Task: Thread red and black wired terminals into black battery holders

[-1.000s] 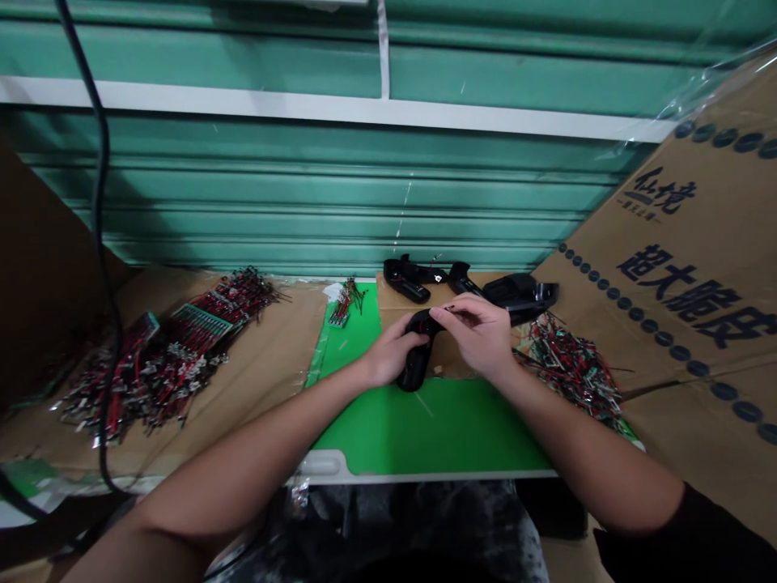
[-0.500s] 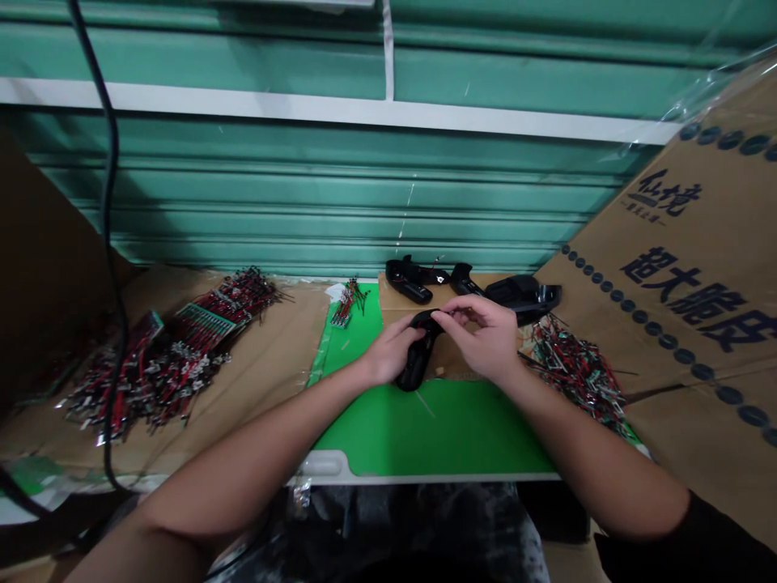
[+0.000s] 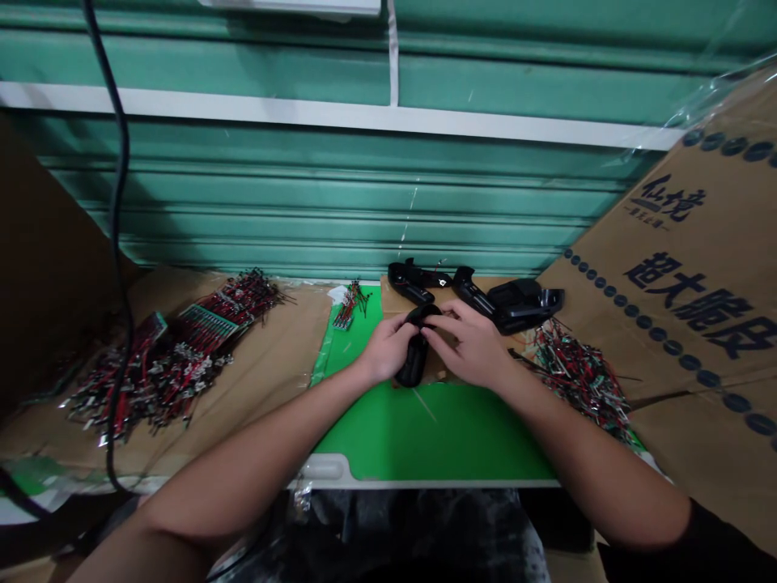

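My right hand (image 3: 472,346) has shifted inward over the black casing's (image 3: 413,366) upper end, suggesting close handling; its grip I cannot tell. My left hand (image 3: 386,348) grips the casing above the green mat (image 3: 437,437).

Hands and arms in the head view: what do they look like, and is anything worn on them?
The left hand and right hand are human and ungloved, with no watch or bracelet showing. A plain black sleeve ends near the right elbow; no sleeve shows on the left arm.
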`<state>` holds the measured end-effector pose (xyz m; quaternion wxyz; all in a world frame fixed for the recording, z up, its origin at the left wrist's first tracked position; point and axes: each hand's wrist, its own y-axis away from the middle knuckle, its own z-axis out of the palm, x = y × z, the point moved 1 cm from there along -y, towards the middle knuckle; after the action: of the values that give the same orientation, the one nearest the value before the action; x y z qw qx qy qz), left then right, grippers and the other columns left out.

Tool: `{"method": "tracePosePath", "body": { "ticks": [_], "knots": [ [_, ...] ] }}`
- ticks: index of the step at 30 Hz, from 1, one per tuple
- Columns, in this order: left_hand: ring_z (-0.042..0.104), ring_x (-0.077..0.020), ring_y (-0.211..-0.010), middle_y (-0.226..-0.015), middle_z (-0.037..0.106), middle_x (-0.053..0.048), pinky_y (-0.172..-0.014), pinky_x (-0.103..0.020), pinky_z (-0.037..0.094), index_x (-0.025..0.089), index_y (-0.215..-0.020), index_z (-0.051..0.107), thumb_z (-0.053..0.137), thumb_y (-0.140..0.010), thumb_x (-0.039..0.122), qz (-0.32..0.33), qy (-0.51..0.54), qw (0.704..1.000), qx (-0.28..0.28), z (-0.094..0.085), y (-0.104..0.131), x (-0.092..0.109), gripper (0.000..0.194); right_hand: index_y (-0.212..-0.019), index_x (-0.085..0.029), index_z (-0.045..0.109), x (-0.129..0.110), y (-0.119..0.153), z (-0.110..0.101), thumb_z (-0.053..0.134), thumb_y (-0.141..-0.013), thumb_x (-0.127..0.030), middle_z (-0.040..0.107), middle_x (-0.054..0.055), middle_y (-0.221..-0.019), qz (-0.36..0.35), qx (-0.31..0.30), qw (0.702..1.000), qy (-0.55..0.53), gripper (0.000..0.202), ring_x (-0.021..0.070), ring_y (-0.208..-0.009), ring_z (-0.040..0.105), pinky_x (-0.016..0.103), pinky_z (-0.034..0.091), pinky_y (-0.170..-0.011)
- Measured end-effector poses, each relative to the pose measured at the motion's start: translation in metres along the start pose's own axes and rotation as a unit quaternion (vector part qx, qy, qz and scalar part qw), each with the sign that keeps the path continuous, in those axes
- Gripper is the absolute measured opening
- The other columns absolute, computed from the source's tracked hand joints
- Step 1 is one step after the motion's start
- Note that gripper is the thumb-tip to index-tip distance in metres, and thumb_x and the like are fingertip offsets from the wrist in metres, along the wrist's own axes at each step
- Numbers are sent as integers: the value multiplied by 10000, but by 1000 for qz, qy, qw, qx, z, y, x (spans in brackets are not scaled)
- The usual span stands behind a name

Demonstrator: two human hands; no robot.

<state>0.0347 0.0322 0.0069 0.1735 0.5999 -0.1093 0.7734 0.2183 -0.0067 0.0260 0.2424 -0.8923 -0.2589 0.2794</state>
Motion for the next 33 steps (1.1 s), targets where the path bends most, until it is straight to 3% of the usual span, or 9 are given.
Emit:
{"method": "tracePosePath", "body": {
  "ticks": [6,10,13,16,18,21,24,28,33],
  "knots": [
    [636,-193,-862,-866,688,-11,-839,-302,488,180,-960,650,775,-745,266,25,-32,996,83,-6,-5,-6,263,-1487,-210,632,-5,2,1,629,-1044,-501,648,163,-1311,66,-112,990,-47,529,313,-1186,677,487,568,-1057],
    [673,-203,-895,-924,718,-26,-867,-329,517,175,-1067,632,796,-745,239,-4,-15,998,61,-5,-3,-12,367,-1627,-245,470,-6,5,3,806,-804,-764,491,194,-1550,106,-174,977,-63,1030,409,-1404,564,580,498,-1178],
    [708,-219,-939,-990,752,-52,-892,-348,543,165,-1125,631,790,-730,189,-21,-8,998,52,-5,-3,-15,426,-1670,-216,379,-5,7,7,915,-647,-759,368,238,-1647,114,-198,973,-43,1276,477,-1507,445,633,448,-1219],
    [732,-251,-980,-1024,771,-75,-926,-389,572,163,-1126,642,753,-752,170,-19,-66,997,36,-6,-2,-13,390,-1659,-192,389,-1,9,11,933,-680,-663,384,252,-1636,105,-203,973,-27,1214,472,-1523,421,645,429,-1231],
    [732,-288,-1033,-1081,770,-102,-976,-449,578,163,-1175,649,742,-793,209,9,-183,982,43,-8,0,-7,395,-1667,-200,388,3,9,12,936,-699,-618,375,246,-1657,91,-204,974,-31,1189,462,-1547,395,644,397,-1255],
    [659,-357,-1248,-1314,686,-171,-1126,-547,518,154,-1360,597,772,-821,311,100,-370,922,56,-11,8,7,589,-1687,-212,388,11,10,11,922,-736,-583,324,245,-1715,71,-211,974,-38,1152,474,-1598,322,671,341,-1278],
    [539,-383,-1402,-1470,544,-202,-1214,-581,457,161,-1522,473,808,-808,397,169,-455,874,16,-13,15,16,823,-1694,-213,393,17,9,8,894,-783,-552,306,245,-1744,61,-220,973,-41,1094,476,-1614,307,688,332,-1276],
    [443,-432,-1465,-1533,458,-213,-1230,-629,432,187,-1566,413,869,-722,438,178,-525,832,-7,-12,18,17,992,-1670,-221,430,20,6,2,847,-819,-343,375,199,-1736,42,-200,977,-67,955,406,-1595,392,614,376,-1282],
    [440,-458,-1473,-1534,441,-241,-1235,-621,424,158,-1534,408,885,-680,452,157,-564,808,63,-13,14,12,1021,-1591,-243,503,20,1,1,747,-874,-203,658,124,-1522,80,-158,981,-86,758,324,-1376,649,527,503,-1191]
  ]
}}
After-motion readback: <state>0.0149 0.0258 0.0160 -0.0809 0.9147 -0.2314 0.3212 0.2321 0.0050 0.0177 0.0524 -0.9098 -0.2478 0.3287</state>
